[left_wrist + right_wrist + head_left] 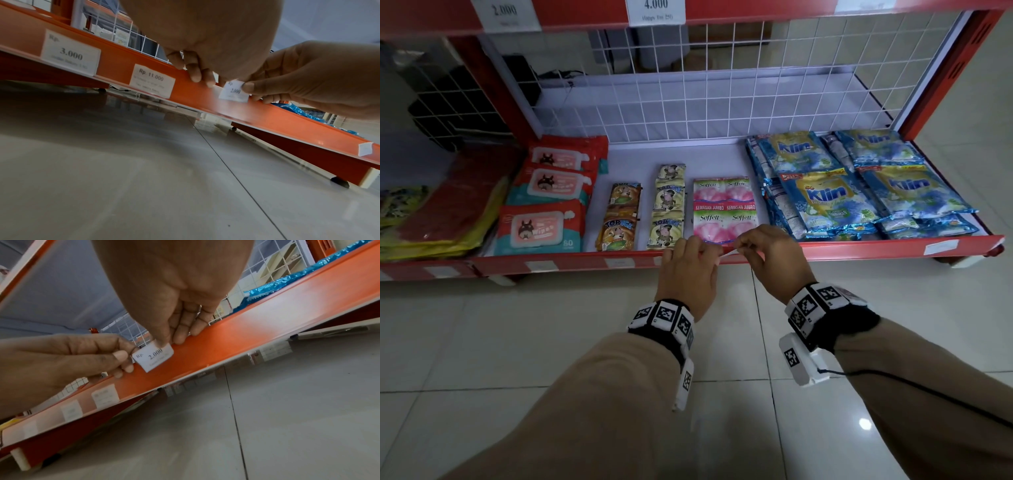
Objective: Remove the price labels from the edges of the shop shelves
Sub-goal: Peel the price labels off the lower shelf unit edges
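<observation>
Now both your hands meet at frame centre: your right hand (164,293) pinches the small white paper "2.000" price label (153,357) while your left hand (61,363) pinches its other end against the red shelf edge (257,331), likely steadying it.

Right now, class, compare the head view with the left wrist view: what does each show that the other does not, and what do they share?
Head view only: the goods on the shelf, such as the wipes and Klin packs, plus both wristbands. Left wrist view only: the printed prices, 2.000 on the pinched label, with 11.000 and 3.000 beside it. Both: the left hand and right hand at the red shelf edge.
</observation>
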`<action>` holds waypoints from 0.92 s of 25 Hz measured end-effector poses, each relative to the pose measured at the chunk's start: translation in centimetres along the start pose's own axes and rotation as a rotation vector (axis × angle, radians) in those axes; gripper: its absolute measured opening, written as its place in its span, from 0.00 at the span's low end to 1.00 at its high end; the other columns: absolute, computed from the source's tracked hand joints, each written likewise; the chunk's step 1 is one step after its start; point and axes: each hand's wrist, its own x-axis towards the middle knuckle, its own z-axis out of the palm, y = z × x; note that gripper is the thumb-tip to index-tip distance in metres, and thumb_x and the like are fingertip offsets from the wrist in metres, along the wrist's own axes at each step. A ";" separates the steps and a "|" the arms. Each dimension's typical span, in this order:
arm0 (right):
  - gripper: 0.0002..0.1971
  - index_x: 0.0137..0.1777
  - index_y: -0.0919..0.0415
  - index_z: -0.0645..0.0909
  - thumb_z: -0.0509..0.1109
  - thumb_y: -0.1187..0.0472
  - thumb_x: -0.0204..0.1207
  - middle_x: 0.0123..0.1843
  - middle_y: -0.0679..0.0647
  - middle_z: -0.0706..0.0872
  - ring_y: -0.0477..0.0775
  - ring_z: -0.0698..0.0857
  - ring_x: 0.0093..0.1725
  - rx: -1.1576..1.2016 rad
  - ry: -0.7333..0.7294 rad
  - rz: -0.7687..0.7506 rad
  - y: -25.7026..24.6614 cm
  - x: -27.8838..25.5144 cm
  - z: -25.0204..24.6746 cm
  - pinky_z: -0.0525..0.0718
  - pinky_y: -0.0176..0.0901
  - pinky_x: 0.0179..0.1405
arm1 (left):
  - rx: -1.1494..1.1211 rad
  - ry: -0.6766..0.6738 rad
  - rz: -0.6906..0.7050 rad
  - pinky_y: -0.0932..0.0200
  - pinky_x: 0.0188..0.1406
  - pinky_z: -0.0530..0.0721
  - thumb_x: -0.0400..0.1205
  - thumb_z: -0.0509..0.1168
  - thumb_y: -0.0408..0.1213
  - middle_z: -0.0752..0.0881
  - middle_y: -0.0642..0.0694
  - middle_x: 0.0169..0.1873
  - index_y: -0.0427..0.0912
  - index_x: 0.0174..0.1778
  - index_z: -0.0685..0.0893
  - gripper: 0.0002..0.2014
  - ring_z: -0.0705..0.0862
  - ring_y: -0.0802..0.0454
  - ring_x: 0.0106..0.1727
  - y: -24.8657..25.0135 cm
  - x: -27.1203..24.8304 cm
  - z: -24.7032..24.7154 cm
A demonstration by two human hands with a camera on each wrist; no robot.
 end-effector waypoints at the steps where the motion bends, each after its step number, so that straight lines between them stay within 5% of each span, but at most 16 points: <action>1: 0.06 0.49 0.65 0.87 0.70 0.69 0.75 0.45 0.61 0.86 0.63 0.83 0.45 -0.031 -0.003 -0.006 -0.1 -0.1 0.0 0.81 0.52 0.43 | 0.014 0.003 0.000 0.50 0.49 0.70 0.82 0.58 0.40 0.76 0.45 0.53 0.48 0.59 0.78 0.11 0.74 0.43 0.54 0.0 0.0 0.1; 10: 0.03 0.40 0.67 0.86 0.73 0.73 0.69 0.40 0.64 0.83 0.66 0.81 0.41 -0.306 -0.082 -0.084 -0.3 -0.7 -0.1 0.82 0.52 0.37 | 0.083 0.018 0.025 0.50 0.49 0.70 0.82 0.59 0.42 0.77 0.45 0.52 0.49 0.54 0.80 0.09 0.74 0.44 0.53 0.0 0.2 0.2; 23: 0.04 0.40 0.66 0.85 0.74 0.73 0.69 0.41 0.63 0.82 0.65 0.80 0.41 -0.297 -0.046 -0.078 0.3 -0.9 0.3 0.81 0.51 0.37 | 0.076 0.011 0.032 0.50 0.52 0.71 0.79 0.60 0.39 0.77 0.46 0.55 0.50 0.60 0.79 0.13 0.75 0.44 0.56 -0.1 -0.2 0.3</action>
